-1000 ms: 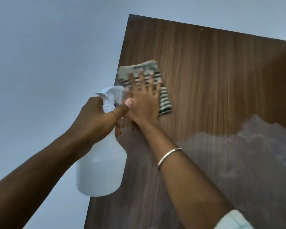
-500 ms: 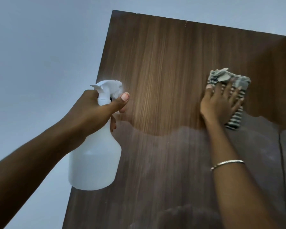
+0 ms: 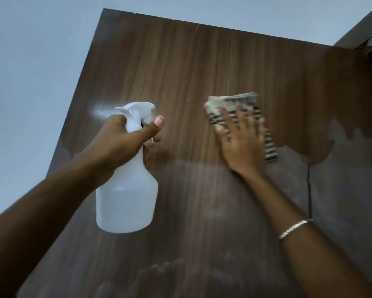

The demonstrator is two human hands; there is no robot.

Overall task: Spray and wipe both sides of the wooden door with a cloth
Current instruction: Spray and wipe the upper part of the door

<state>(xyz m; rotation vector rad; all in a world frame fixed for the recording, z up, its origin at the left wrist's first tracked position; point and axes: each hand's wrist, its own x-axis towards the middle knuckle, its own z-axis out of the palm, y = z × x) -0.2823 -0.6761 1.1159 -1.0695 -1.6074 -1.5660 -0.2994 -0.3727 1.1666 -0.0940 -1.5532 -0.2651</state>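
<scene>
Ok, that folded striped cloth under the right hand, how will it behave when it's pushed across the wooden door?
The folded grey striped cloth is probably soft and floppy: its edges look rumpled beyond the right hand. It likely slides on the smooth brown wooden door, but may bunch or unfold, since nothing grips it.

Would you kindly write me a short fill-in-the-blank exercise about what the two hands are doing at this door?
1. The left hand grips a spray bottle whose colour is ____.
2. The right hand presses a ____-patterned cloth flat against the door.
3. A bracelet circles the ____ wrist.

Missing words: white; striped; right.
</scene>
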